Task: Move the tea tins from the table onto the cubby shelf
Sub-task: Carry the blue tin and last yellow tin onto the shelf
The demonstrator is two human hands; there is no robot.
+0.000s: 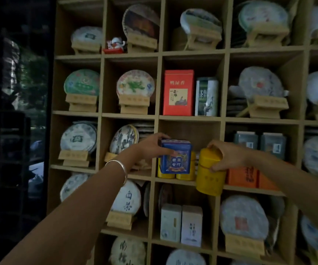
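My left hand (150, 148) grips a square blue tea tin (176, 157) by its top, holding it at the mouth of a middle cubby of the wooden cubby shelf (189, 118). Two small yellow tins (187, 172) stand in that cubby behind the blue one. My right hand (229, 155) holds a round yellow tea tin (208, 177) by its lid and side, in front of the cubby's right edge and lower ledge. The table is out of view.
Round wrapped tea cakes on wooden stands fill most cubbies. A red box (178, 92) and a white-green canister (206, 97) stand in the cubby above. Orange boxes (244, 177) sit right of the yellow tin, two pale boxes (181, 224) below. A dark glass wall is at left.
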